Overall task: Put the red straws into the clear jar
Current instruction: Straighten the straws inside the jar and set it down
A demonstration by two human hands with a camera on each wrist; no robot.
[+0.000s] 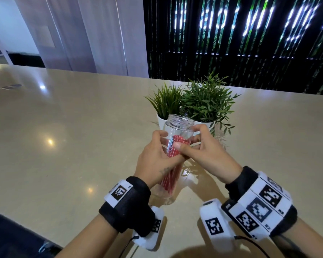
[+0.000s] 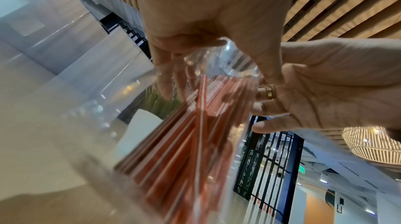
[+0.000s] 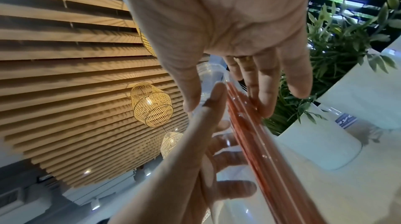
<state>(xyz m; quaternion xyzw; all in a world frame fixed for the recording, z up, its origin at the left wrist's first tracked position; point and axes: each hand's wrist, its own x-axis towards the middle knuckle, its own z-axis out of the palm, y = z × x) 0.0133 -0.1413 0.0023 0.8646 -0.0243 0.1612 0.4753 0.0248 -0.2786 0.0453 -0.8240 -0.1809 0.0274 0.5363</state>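
Glossy beige stone table [image 1: 63, 127]; both hands, left [image 1: 155, 157] and right [image 1: 209, 151], gripped tall clear plastic jar [image 1: 177, 127] holding red straws [image 1: 172, 146]. Two white-potted green plants [image 1: 194, 103] at twelve o'clock; black slatted wall [image 1: 250, 43] behind.

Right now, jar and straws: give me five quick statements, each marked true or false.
1. The red straws are inside the clear jar. True.
2. The jar has a lid on. False: its threaded mouth is open.
3. The left hand and the right hand both grip the jar. True.
4. Loose straws lie on the table. False: none in view.
5. One potted plant stands behind the jar. False: two.
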